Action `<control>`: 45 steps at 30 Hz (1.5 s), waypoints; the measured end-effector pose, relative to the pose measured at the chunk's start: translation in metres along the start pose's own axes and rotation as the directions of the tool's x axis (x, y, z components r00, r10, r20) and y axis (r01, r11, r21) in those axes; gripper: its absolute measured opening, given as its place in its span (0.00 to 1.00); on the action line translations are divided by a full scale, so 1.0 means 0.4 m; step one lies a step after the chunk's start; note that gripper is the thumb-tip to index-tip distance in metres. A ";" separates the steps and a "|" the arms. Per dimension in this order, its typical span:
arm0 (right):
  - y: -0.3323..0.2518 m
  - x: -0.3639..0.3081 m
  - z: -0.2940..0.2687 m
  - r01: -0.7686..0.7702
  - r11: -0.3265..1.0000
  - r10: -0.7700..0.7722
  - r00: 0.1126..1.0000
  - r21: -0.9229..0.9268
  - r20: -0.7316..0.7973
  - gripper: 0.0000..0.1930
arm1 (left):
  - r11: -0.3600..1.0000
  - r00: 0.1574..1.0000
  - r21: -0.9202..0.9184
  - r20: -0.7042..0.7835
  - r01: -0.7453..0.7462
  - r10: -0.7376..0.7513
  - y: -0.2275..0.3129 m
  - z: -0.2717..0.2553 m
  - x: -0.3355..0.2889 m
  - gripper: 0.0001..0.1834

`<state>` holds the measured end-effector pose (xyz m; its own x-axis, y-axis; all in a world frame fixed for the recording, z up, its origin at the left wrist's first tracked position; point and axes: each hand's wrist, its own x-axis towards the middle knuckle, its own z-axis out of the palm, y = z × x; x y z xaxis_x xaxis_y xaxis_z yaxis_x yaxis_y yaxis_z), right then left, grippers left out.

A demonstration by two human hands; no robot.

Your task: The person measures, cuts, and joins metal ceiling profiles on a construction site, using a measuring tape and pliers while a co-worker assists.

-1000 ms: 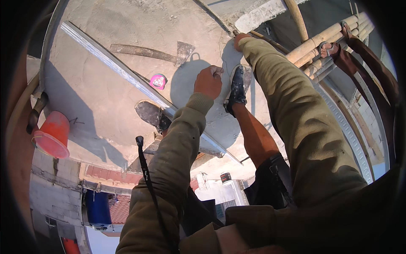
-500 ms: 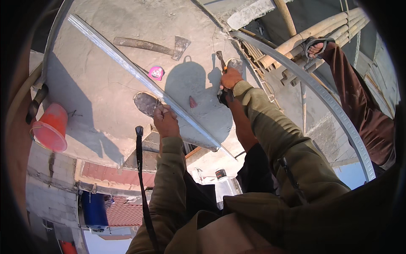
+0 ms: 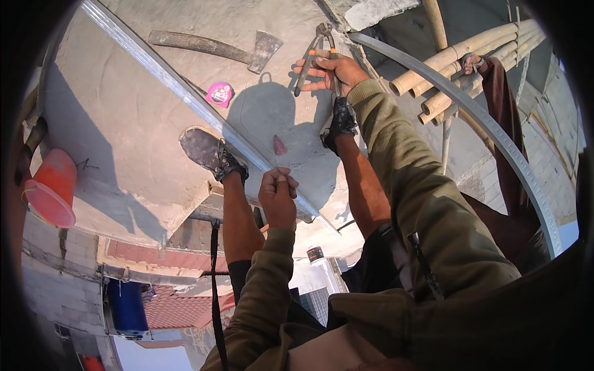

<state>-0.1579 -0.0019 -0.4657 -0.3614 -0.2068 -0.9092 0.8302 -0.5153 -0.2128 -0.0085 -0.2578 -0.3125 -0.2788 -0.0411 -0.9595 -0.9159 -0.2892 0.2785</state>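
The pale concrete slab (image 3: pixel 148 123) fills most of the view and bears nearly everything near the hands. On the right, a long metal strip (image 3: pixel 506 137), bowed in the view, passes in front of a bundle of bamboo poles (image 3: pixel 433 67); another person's sandalled foot (image 3: pixel 474 63), under a brown trouser leg, shows against those poles. A straight silvery metal channel (image 3: pixel 185 94) lies diagonally on the slab, running between the person's 2 shoes, with the left shoe (image 3: pixel 204 150) just beside it. A blue drum (image 3: pixel 127 307) appears beyond the slab at lower left, its contents out of sight. The red bucket (image 3: pixel 60 173) is near the slab's left side, rim toward the lower edge; what it contains cannot be made out. An axe (image 3: pixel 216 49) lies flat past the channel. The right hand (image 3: pixel 337 71) is extended above the right shoe (image 3: pixel 342 120), fingers spread, loosely carrying orange-and-black pincers (image 3: pixel 323 29) whose 2 handles stand apart in a V, head pointing away from the person. The left hand (image 3: pixel 277 196) is low over the channel, fingers curled in and thumb against them; whether it pinches anything thin cannot be told. Between channel and axe sits 1 pink tape measure (image 3: pixel 219 94); 1 small dark-red pointed piece (image 3: pixel 279 146) lies beyond the left hand.
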 end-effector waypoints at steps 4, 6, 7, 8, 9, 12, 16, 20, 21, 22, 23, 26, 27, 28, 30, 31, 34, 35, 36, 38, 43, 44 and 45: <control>0.010 0.012 0.010 -0.014 0.995 0.019 0.999 0.095 -0.044 0.17 | 1.000 1.000 -0.023 0.010 -0.007 0.008 0.002 -0.007 0.001 0.07; 0.018 0.028 -0.012 0.015 0.977 -0.016 1.000 0.212 0.002 0.18 | 1.000 1.000 -0.024 0.009 -0.017 0.018 0.013 -0.002 0.007 0.08; 0.018 0.034 -0.020 0.025 0.962 -0.033 0.999 0.271 0.022 0.18 | 1.000 1.000 -0.014 0.011 -0.024 0.024 0.017 0.003 0.007 0.08; 0.009 0.037 -0.034 -0.001 0.953 -0.007 1.000 0.302 0.028 0.16 | 1.000 0.999 -0.003 0.018 -0.031 0.031 0.022 0.010 0.009 0.07; -0.005 0.036 -0.051 -0.024 0.943 0.015 0.999 0.333 0.031 0.15 | 0.999 0.999 0.008 0.028 -0.038 0.037 0.027 0.021 0.012 0.07; 0.069 -0.069 0.075 -0.101 0.937 0.130 0.989 0.334 -0.068 0.11 | 0.999 0.999 -0.034 0.027 -0.035 0.036 0.040 -0.019 0.020 0.08; 0.127 -0.359 0.242 -0.301 0.938 0.318 0.945 0.170 -0.080 0.13 | 0.998 0.999 -0.026 -0.018 -0.051 0.051 0.063 -0.038 0.046 0.08; 0.094 -0.487 0.369 -0.476 0.848 0.469 0.879 0.234 0.089 0.12 | 0.982 0.982 -0.029 -0.021 -0.189 0.188 0.146 -0.046 0.104 0.09; 0.075 -0.509 0.388 -0.519 0.819 0.497 0.855 0.244 0.149 0.11 | 0.972 0.975 -0.076 -0.012 -0.222 0.221 0.164 -0.046 0.122 0.09; 0.056 -0.535 0.410 -0.522 0.833 0.486 0.848 0.183 0.209 0.12 | 0.973 0.978 -0.115 0.033 -0.200 0.205 0.192 -0.035 0.115 0.09; 0.050 -0.557 0.428 -0.530 0.822 0.476 0.841 0.210 0.258 0.12 | 0.972 0.977 -0.154 0.088 -0.177 0.192 0.227 -0.007 0.114 0.10; 0.011 -0.615 0.485 -0.520 0.822 0.429 0.834 0.233 0.348 0.13 | 0.978 0.941 -0.205 0.327 -0.024 0.092 0.313 0.045 0.050 0.10; -0.007 -0.634 0.508 -0.497 0.842 0.412 0.844 0.212 0.343 0.13 | 0.979 0.908 -0.201 0.415 0.039 0.049 0.342 0.058 0.027 0.11; -0.023 -0.654 0.531 -0.475 0.859 0.396 0.853 0.191 0.340 0.12 | 0.985 0.892 -0.164 0.451 0.052 0.027 0.379 0.066 -0.005 0.11; -0.060 -0.684 0.561 -0.433 0.888 0.383 0.882 0.152 0.273 0.12 | 0.984 0.896 -0.165 0.444 0.071 0.010 0.413 0.060 -0.052 0.10; -0.077 -0.689 0.570 -0.410 0.903 0.371 0.896 0.130 0.245 0.11 | 0.983 0.899 -0.166 0.439 0.074 0.006 0.437 0.052 -0.073 0.10; -0.139 -0.748 0.613 -0.316 0.949 0.310 0.919 -0.015 0.244 0.17 | 0.981 0.914 -0.174 0.406 0.091 -0.013 0.535 0.053 -0.170 0.10; -0.163 -0.780 0.656 -0.278 0.954 0.296 0.932 -0.111 0.209 0.19 | 0.980 0.925 -0.178 0.379 0.089 -0.015 0.557 0.034 -0.193 0.10; -0.175 -0.787 0.654 -0.261 0.941 0.319 0.895 -0.214 0.312 0.24 | 0.981 0.927 -0.174 0.374 0.091 -0.020 0.581 0.015 -0.214 0.09; -0.204 -0.843 0.684 -0.210 0.929 0.305 0.900 -0.303 0.310 0.24 | 0.987 0.946 -0.159 0.323 0.020 0.033 0.637 -0.019 -0.260 0.08; -0.287 -1.046 0.828 -0.065 0.907 0.209 0.927 -0.417 0.310 0.24 | 0.958 0.904 -0.270 0.381 -0.093 0.195 0.830 -0.100 -0.458 0.14; -0.299 -1.085 0.859 -0.026 0.897 0.169 0.943 -0.441 0.288 0.22 | 0.967 0.895 -0.184 0.378 -0.177 0.236 0.876 -0.112 -0.506 0.16; -0.292 -1.098 0.859 0.180 0.854 0.037 0.915 -0.488 0.402 0.17 | 0.970 0.880 -0.181 0.418 -0.163 0.226 0.913 -0.131 -0.563 0.16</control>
<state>-0.2420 -0.1367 0.0815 -0.4706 -0.5427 -0.6957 0.8513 -0.0720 -0.5197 -0.2652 -0.4044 0.0031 -0.5728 0.2979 -0.7637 -0.7906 -0.4468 0.4187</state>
